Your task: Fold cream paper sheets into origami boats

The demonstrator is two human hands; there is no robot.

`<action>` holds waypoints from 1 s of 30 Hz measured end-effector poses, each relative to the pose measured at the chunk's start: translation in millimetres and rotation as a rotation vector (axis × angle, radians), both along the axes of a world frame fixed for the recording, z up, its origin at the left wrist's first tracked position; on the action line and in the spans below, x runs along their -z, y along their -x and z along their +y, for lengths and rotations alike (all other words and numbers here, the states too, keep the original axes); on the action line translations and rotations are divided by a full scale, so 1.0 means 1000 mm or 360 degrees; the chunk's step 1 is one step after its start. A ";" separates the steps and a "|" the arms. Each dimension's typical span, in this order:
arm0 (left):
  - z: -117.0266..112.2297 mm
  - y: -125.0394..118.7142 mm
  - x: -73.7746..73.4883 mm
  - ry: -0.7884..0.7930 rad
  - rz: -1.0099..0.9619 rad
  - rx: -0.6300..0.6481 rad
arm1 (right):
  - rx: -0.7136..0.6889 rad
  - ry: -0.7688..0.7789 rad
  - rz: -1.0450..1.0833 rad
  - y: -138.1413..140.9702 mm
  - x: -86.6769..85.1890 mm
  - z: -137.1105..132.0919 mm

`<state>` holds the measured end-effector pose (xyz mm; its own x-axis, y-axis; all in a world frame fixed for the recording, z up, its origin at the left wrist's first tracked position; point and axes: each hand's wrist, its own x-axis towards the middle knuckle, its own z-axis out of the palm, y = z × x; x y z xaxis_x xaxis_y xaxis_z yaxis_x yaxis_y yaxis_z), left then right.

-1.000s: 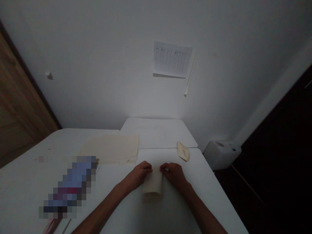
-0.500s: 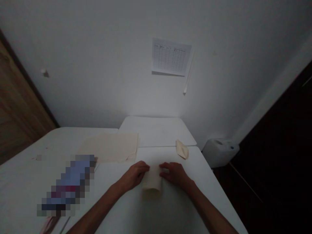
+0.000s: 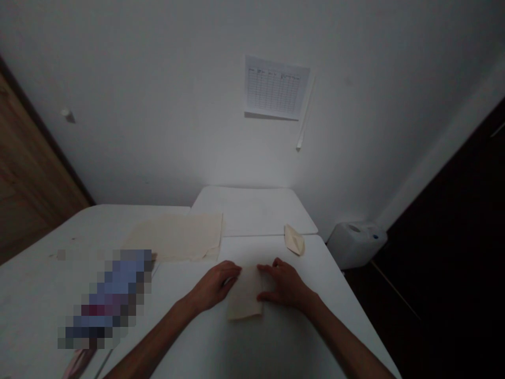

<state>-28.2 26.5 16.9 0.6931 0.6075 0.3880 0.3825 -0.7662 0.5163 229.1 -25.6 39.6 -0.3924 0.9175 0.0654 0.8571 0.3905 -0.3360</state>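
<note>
A small folded cream paper [image 3: 244, 299] lies on the white table [image 3: 276, 342] in front of me. My left hand [image 3: 215, 287] rests at its upper left edge, fingers curled with the tips on the paper. My right hand [image 3: 286, 287] lies on its right side, fingers bent and pressing the sheet down, thumb at the paper's lower right. Both hands touch the paper; neither lifts it.
A stack of cream sheets [image 3: 177, 237] lies to the back left. A small folded paper piece [image 3: 294, 240] sits at the back right. A blurred-out patch [image 3: 106, 297] covers the left. A white canister [image 3: 357, 243] stands on the floor; a printed sheet [image 3: 276, 87] hangs on the wall.
The right hand has slid further onto the paper and flattened it. The paper now lies slightly turned and lower. The left hand has hardly moved.
</note>
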 end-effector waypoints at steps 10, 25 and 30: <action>-0.001 0.016 0.015 -0.0116 0.0203 -0.0081 | -0.0099 -0.0064 0.0012 -0.003 0.005 -0.006; -0.012 0.021 -0.002 0.0123 0.0457 -0.0030 | -0.0178 0.0031 0.0010 -0.005 0.006 -0.011; -0.013 0.020 -0.004 0.0138 0.0490 -0.0011 | -0.0177 0.0054 0.0005 -0.005 0.005 -0.011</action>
<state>-48.1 13.6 21.4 0.7656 0.6343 0.1074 0.5360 -0.7212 0.4388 234.4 -36.7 34.8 -0.4917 0.8700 0.0363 0.8080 0.4714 -0.3534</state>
